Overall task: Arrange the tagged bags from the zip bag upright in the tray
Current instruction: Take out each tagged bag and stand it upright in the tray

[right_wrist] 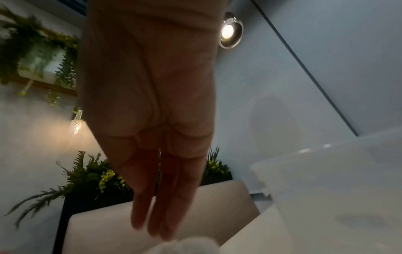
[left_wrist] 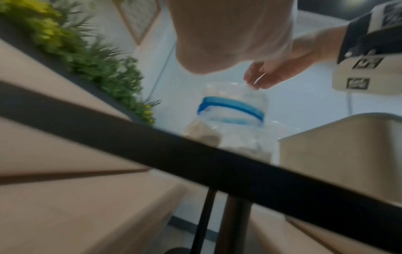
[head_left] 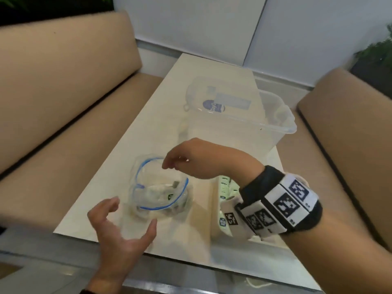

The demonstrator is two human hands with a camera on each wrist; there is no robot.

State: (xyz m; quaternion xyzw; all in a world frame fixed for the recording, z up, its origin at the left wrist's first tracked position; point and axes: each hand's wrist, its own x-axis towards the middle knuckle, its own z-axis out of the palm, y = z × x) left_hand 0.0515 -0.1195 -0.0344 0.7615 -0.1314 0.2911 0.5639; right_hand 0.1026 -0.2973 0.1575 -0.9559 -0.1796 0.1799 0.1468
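Note:
A clear zip bag (head_left: 159,187) with a blue seal stands open on the table (head_left: 131,136), holding several small whitish tagged bags (head_left: 158,190). My right hand (head_left: 169,164) hangs over the bag's far rim, fingers pointing down; in the left wrist view the right hand (left_wrist: 259,79) pinches the top flap of the zip bag (left_wrist: 230,110). My left hand (head_left: 127,221) hovers just in front of the bag, fingers spread, holding nothing. Beside the bag on the right, a cream tray (head_left: 213,219) holds pale green tagged bags (head_left: 224,185) standing upright, partly hidden by my right wrist.
A clear plastic tub (head_left: 273,124) sits behind the tray, with a clear lid (head_left: 214,98) lying beyond it. Beige bench seats (head_left: 63,124) flank the table on both sides. The table's near edge (head_left: 191,264) runs just under my left hand.

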